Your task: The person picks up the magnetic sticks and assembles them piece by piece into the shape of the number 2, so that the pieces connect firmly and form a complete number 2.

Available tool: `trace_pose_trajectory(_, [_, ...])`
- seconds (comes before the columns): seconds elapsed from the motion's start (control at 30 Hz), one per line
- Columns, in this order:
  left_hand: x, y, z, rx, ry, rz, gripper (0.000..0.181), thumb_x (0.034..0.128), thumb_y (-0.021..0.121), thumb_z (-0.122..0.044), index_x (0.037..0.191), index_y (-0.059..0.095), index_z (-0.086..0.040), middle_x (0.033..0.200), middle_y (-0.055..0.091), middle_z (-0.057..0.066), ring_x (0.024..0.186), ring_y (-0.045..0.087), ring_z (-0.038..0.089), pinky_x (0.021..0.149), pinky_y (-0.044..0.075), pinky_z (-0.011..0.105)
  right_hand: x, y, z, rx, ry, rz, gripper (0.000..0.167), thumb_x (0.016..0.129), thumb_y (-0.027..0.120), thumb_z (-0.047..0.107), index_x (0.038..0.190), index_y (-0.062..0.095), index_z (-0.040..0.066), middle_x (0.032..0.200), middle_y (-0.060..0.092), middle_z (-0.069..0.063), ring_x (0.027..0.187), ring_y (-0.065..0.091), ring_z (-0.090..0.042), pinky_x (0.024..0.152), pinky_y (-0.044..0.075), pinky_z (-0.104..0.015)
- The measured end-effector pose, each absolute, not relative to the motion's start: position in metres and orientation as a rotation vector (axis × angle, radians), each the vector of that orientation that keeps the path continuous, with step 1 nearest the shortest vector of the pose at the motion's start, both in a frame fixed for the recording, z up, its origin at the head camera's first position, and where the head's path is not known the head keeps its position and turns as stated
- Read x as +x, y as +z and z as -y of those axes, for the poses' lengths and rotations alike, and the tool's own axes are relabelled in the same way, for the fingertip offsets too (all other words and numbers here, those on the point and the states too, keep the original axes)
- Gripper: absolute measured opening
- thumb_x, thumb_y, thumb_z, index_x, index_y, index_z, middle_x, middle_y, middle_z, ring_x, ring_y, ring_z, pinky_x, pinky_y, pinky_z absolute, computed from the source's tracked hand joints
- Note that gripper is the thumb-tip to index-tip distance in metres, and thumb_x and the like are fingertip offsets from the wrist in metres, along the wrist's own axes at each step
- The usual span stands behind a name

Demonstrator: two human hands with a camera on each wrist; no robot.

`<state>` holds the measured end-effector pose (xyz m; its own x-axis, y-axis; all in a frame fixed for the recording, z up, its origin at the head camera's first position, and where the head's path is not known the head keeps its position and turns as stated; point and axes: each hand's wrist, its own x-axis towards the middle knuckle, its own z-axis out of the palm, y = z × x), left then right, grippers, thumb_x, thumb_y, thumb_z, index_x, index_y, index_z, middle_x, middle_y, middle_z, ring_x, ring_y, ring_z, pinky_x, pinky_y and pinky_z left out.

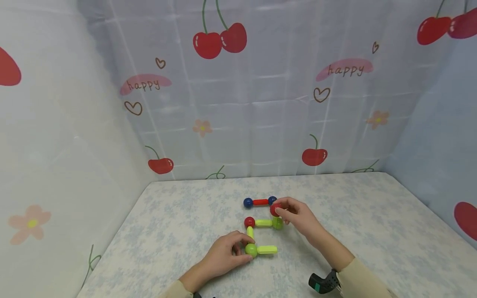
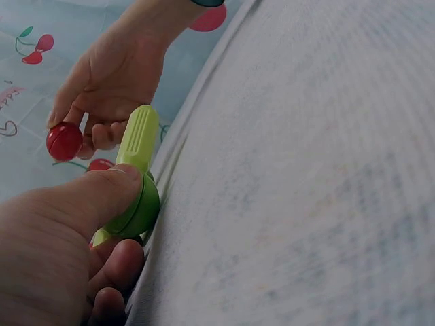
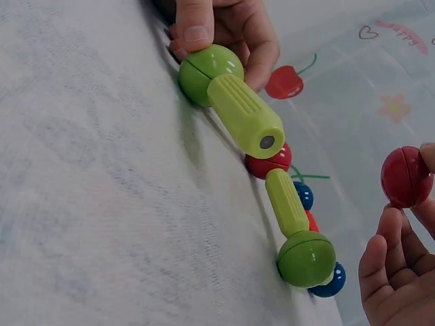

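My left hand point(image 1: 225, 254) pinches a glossy green ball point(image 3: 212, 71) at the near end of a zigzag chain on the table. From that ball a yellow-green rod point(image 1: 267, 249) points right, its far end bare with a grey metal disc. Another yellow-green rod leads back to a red ball point(image 1: 249, 222). A further rod point(image 1: 263, 223) runs from there to a second green ball point(image 3: 306, 259). Above that corner my right hand point(image 1: 299, 217) holds a loose red ball point(image 3: 406, 176) between thumb and fingertips, off the table.
Behind, a red rod point(image 1: 260, 202) joins two blue balls point(image 1: 248, 203); the right hand partly covers that end in the head view. A pale mottled cloth covers the table point(image 1: 179, 215). Cherry-printed curtains point(image 1: 253, 99) stand at the back and sides.
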<state>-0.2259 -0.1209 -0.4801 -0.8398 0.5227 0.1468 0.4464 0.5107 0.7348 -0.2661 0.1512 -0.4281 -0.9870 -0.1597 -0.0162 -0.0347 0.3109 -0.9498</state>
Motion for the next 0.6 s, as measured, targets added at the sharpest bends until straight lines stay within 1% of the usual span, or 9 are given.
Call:
trace_pose_trajectory(0.13, [-0.226,-0.480,0.121,0.840,1.238,-2.654,0.032,0.0871,0.077,-0.038,0.117,0.069,-0.030,0.100,0.063,-0.015,0.069,0.054,-0.002,0.062,0.046,0.019,-0.258,-0.434,-0.156,-0.261,-1.746,-2.412,0.037,0.094,0.069,0.037,0.120,0.063,0.013,0.102,0.065,-0.006,0.081,0.056,-0.020,0.069,0.051,-0.032])
trace_pose_trajectory(0.23, [-0.225,-0.479,0.121,0.833,1.233,-2.657,0.032,0.0871,0.077,-0.038,0.117,0.069,-0.030,0.100,0.063,-0.015,0.070,0.054,-0.002,0.062,0.046,0.019,-0.253,-0.440,-0.161,-0.335,-1.710,-2.362,0.037,0.096,0.067,0.035,0.121,0.062,0.009,0.099,0.065,-0.007,0.077,0.054,-0.018,0.066,0.050,-0.032])
trace_pose_trajectory(0.47, [-0.226,-0.480,0.121,0.846,1.235,-2.655,0.032,0.0876,0.077,-0.037,0.117,0.069,-0.030,0.102,0.064,-0.015,0.069,0.054,-0.002,0.063,0.047,0.019,-0.251,-0.455,-0.178,-0.506,-1.600,-2.190,0.041,0.100,0.061,0.030,0.126,0.058,-0.002,0.100,0.066,-0.006,0.076,0.056,-0.016,0.060,0.051,-0.028])
trace_pose_trajectory(0.6, [-0.226,-0.479,0.120,0.827,1.225,-2.654,0.032,0.0875,0.077,-0.038,0.117,0.068,-0.031,0.103,0.064,-0.015,0.070,0.055,-0.002,0.063,0.047,0.019,-0.253,-0.461,-0.183,-0.581,-1.585,-2.127,0.039,0.100,0.060,0.028,0.125,0.057,-0.003,0.101,0.066,-0.006,0.078,0.058,-0.014,0.061,0.051,-0.026])
